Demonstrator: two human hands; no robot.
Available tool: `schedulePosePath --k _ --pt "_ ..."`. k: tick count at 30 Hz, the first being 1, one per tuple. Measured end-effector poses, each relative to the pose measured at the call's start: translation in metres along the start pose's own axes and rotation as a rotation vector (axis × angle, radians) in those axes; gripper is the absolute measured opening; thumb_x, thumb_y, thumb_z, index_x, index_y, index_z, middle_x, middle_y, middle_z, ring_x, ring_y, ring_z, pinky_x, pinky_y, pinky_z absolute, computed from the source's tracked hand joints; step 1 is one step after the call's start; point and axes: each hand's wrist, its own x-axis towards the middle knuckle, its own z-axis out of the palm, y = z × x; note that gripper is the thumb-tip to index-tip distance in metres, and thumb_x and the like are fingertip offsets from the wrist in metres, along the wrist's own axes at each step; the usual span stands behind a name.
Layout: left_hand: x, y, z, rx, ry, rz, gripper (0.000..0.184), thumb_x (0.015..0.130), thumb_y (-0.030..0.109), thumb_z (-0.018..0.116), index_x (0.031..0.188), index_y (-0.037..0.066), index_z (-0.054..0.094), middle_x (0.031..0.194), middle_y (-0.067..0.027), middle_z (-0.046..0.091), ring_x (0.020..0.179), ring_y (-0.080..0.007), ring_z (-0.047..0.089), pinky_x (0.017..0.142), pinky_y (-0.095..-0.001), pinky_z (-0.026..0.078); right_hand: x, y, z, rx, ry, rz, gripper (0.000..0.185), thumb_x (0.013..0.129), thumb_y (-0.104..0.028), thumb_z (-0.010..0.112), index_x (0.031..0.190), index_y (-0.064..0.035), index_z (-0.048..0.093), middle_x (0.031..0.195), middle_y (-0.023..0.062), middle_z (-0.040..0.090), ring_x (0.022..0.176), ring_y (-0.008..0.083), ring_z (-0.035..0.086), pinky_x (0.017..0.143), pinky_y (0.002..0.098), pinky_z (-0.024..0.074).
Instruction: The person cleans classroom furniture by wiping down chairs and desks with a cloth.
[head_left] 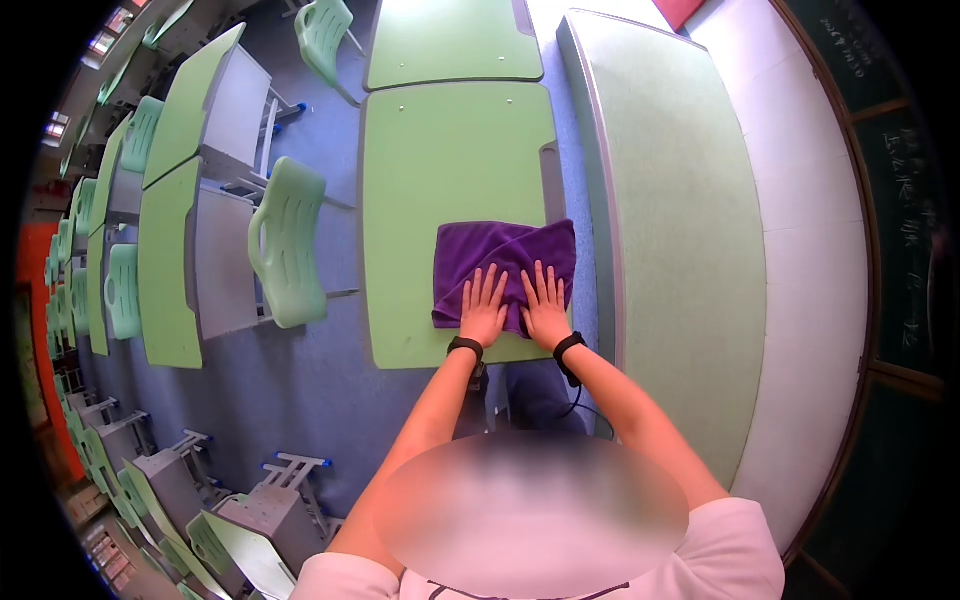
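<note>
A purple cloth [465,245] lies spread and slightly wrinkled on a green desk [440,150], near its front right corner. My left hand [483,308] rests flat on the cloth with fingers stretched out. Beside it, my right hand [545,308] also presses flat on the cloth, fingers spread and pointing away from me. The two hands are close together but apart. Each wrist wears a black band, and a thin dark cable hangs by the right one. Part of the cloth is hidden under both palms.
Another green desk [450,40] adjoins this one at the far side. To the right runs a long raised green platform [680,220], with a chalkboard [905,230] beyond. A green chair [290,240] and rows of desks stand on the left over a blue floor [330,400].
</note>
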Motion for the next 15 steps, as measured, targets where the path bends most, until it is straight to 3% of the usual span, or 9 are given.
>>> schedulePosePath --k 6,15 --pt "-0.055 -0.030 -0.018 -0.021 0.025 0.020 0.069 0.092 0.027 0.054 0.153 0.019 0.023 0.161 -0.0059 0.014 0.148 -0.0297 0.010 0.119 -0.0467 0.011 -0.018 -0.046 0.027 -0.017 -0.003 -0.014 0.078 0.090 -0.024 0.057 0.154 -0.0073 0.014 0.159 0.0227 0.001 0.146 0.0462 0.003 0.115 0.0597 0.0069" --pt "-0.117 -0.069 -0.049 -0.011 0.089 -0.139 0.067 0.092 0.025 0.053 0.153 0.019 0.025 0.160 -0.0052 0.017 0.148 -0.0286 0.013 0.119 -0.0446 0.012 -0.011 -0.115 0.057 -0.070 0.004 -0.128 0.081 0.087 -0.029 0.060 0.153 -0.0091 0.018 0.160 0.0209 0.005 0.146 0.0440 0.005 0.115 0.0592 0.0070"
